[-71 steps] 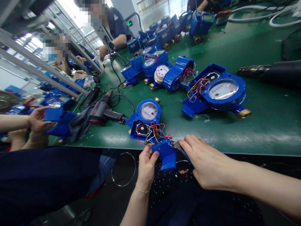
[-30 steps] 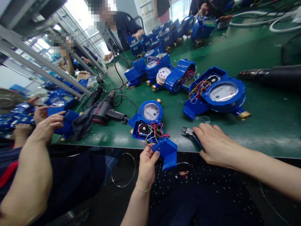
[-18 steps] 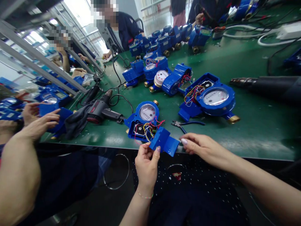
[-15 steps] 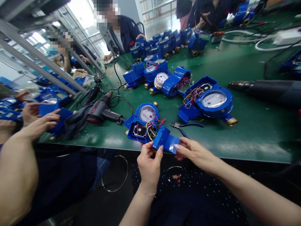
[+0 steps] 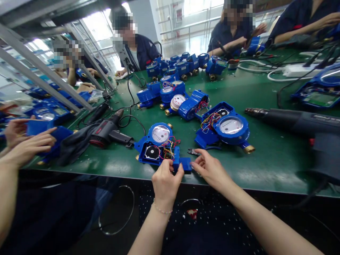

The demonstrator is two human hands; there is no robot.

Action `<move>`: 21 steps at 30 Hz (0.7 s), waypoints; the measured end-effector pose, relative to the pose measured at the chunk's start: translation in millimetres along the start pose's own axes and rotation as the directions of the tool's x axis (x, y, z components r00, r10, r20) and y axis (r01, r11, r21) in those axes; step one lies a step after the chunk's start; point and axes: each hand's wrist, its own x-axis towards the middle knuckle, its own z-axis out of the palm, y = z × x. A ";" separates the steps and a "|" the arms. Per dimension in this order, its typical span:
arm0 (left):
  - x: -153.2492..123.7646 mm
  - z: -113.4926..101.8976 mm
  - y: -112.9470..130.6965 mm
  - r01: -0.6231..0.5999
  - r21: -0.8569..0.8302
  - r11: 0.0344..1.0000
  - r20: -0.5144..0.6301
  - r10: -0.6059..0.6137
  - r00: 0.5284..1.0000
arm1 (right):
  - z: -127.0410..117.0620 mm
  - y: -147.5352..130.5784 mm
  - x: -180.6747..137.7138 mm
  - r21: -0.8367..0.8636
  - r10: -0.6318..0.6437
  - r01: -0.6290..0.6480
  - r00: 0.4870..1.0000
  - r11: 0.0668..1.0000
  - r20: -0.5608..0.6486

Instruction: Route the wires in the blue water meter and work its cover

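Note:
A blue water meter (image 5: 160,132) lies at the table's near edge, its square compartment uncovered with a black part and coloured wires inside. My left hand (image 5: 166,180) pinches the blue cover (image 5: 176,156) at the meter's right side. The cover's flap (image 5: 185,164) extends rightward, low over the table. My right hand (image 5: 212,171) is just right of this flap, thumb and forefinger apart; whether the thumb tip touches the flap I cannot tell. Cutting pliers (image 5: 193,152) lie at its fingertips, partly hidden behind the hand.
Another opened meter (image 5: 230,126) lies right of centre, with more meters (image 5: 183,67) behind. One heat gun (image 5: 106,131) rests at left, another (image 5: 281,118) at right. A co-worker's hands (image 5: 34,141) hold a blue part at far left. Other people sit across the table.
The blue cover has been lowered beside the meter and its flap lies flatter. My right hand has come off the flap and now sits by the pliers. The view has shifted.

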 end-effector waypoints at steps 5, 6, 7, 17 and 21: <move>8.0 -23.1 3.6 0.018 0.156 0.988 0.193 -0.048 0.980 | -40.5 16.8 -2.8 -0.735 -0.229 0.188 0.972 0.652 0.045; 8.4 -25.9 3.0 0.008 0.158 0.987 0.208 -0.042 0.977 | -46.8 19.6 -0.3 -0.772 -0.207 0.197 0.975 0.605 0.087; 8.2 -27.6 1.9 0.002 0.148 0.989 0.212 -0.034 0.977 | -51.9 21.4 2.9 -0.788 -0.184 0.208 0.975 0.580 0.122; -10.4 -21.1 -14.4 -0.106 0.042 0.993 0.007 0.106 0.994 | -48.4 -3.2 22.5 -0.868 0.031 0.274 0.949 0.415 0.315; -13.9 -17.8 -23.3 -0.198 0.089 0.976 -0.007 0.200 0.980 | -43.7 -6.5 10.4 -0.868 0.052 0.360 0.915 0.341 0.400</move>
